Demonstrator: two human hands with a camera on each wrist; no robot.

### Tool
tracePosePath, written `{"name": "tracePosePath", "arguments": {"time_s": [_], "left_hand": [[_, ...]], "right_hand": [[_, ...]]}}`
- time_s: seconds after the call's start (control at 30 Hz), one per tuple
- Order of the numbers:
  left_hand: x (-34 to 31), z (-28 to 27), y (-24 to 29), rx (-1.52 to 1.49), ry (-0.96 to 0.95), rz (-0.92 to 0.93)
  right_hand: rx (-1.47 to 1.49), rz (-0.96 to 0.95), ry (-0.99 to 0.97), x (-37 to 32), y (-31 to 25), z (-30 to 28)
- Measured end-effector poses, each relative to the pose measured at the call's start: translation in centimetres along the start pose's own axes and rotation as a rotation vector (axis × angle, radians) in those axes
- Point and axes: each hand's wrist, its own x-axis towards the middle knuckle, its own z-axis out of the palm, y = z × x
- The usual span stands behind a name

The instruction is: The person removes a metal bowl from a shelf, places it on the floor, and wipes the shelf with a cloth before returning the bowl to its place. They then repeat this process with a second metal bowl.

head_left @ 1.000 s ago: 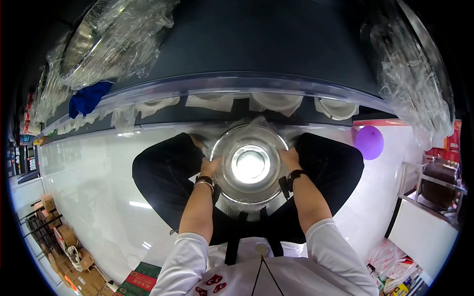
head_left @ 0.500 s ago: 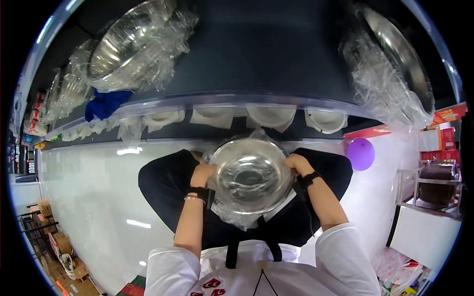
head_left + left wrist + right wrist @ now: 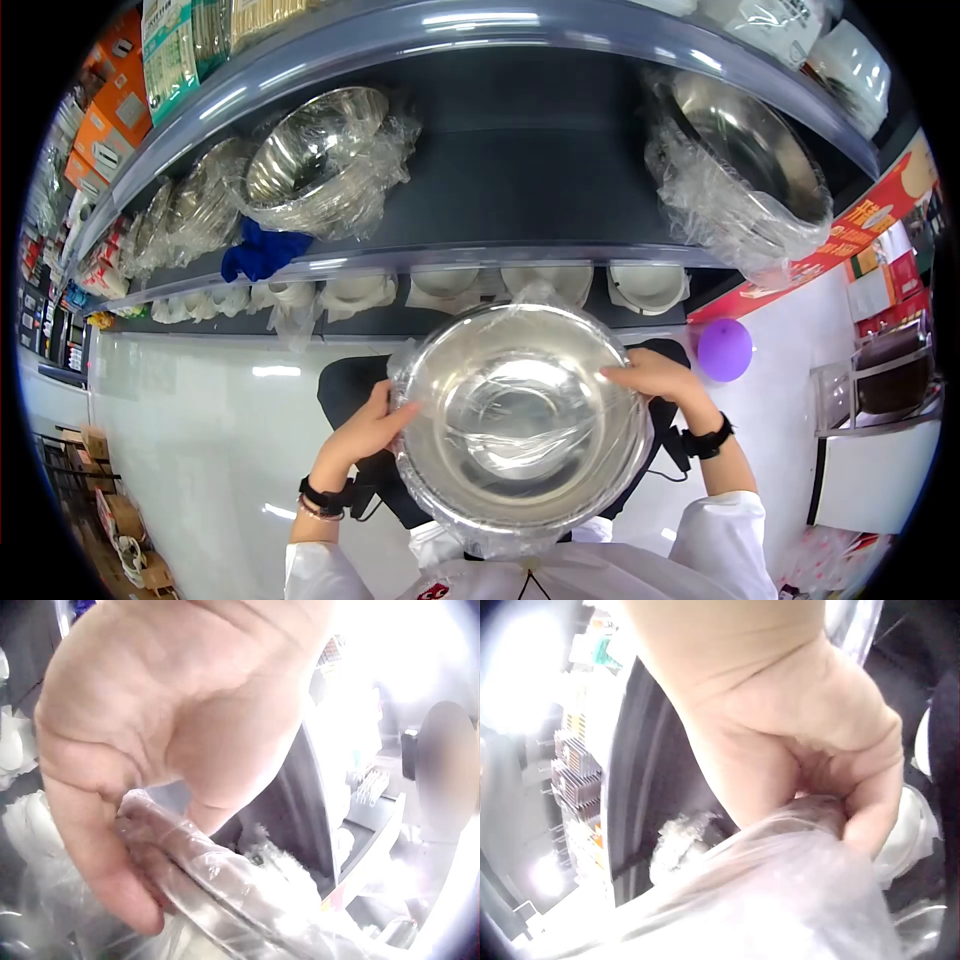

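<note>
A steel bowl wrapped in clear plastic is held up in front of the shelves, its hollow facing me. My left hand grips its left rim, thumb over the edge. On the opposite rim my right hand grips it too. In the left wrist view the left hand curls round the plastic-covered rim. From the right wrist, the right hand pinches the wrapped rim.
The dark shelf ahead carries wrapped steel bowls at left and right, with a blue cloth on its edge. White bowls sit on the shelf below. A purple balloon lies on the white floor.
Both hands have lifted the wrapped bowl up and closer to the head camera. The view has tilted upward, showing more of the shelves.
</note>
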Motion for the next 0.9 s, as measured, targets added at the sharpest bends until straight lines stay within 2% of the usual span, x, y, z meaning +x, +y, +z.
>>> {"name": "tracePosePath", "arguments": {"time_s": [0.1, 0.17, 0.23, 0.3, 0.33, 0.37, 0.4, 0.47, 0.53, 0.57, 0.6, 0.63, 0.7, 0.77, 0.83, 0.9], "left_hand": [[-2.7, -1.4, 2.3, -0.293, 0.030, 0.083], [-3.4, -2.7, 3.8, -0.324, 0.140, 0.159], [-3.4, -4.4, 5.5, -0.371, 0.140, 0.281], [-0.9, -5.2, 6.1, -0.610, 0.202, 0.486], [-0.5, -5.1, 8.2, -0.721, 0.263, 0.522], [-0.2, -4.9, 10.4, -0.832, 0.324, 0.557], [0.6, -5.4, 11.2, -0.832, 0.323, 0.565], [3.5, -6.7, 11.4, -1.038, 0.147, 0.580], [7.1, -7.2, 10.8, -1.029, 0.078, 0.623], [7.6, -6.8, 11.5, -1.017, 0.058, 0.625], [8.6, -6.7, 11.9, -0.970, -0.001, 0.677], [8.1, -4.9, 14.0, -0.983, 0.177, 0.660], [10.8, -5.0, 14.0, -0.945, 0.161, 0.723], [13.8, -5.4, 14.0, -0.934, 0.201, 0.731], [15.4, -5.7, 14.7, -0.922, 0.240, 0.736], [16.1, -5.7, 15.9, -1.024, 0.305, 0.652]], "right_hand": [[0.004, 0.006, 0.178, -4.0, -2.8, -1.6], [0.217, -0.086, 0.210, -6.7, -4.8, -2.9], [0.443, -0.260, 0.150, -7.3, -5.3, -5.0], [0.754, -0.464, 0.192, -7.4, -6.8, -5.8], [0.797, -0.540, 0.121, -7.2, -7.0, -7.1], [0.902, -0.588, 0.217, -7.1, -8.3, -6.9], [0.986, -0.672, 0.203, -6.3, -9.0, -7.3], [1.060, -0.774, 0.189, -3.9, -9.7, -8.0], [1.164, -0.753, 0.365, -1.5, -10.4, -8.7], [1.161, -0.770, 0.366, -0.5, -10.5, -9.0], [1.103, -0.789, 0.450, 0.5, -10.6, -9.3], [1.045, -0.803, 0.534, 1.7, -10.7, -9.7], [1.051, -0.849, 0.509, 4.4, -10.3, -11.0], [1.007, -0.906, 0.576, 6.2, -10.5, -11.8], [0.996, -0.859, 0.585, 8.1, -11.0, -12.8], [0.804, -0.917, 0.773, 10.0, -11.5, -13.6]]}}
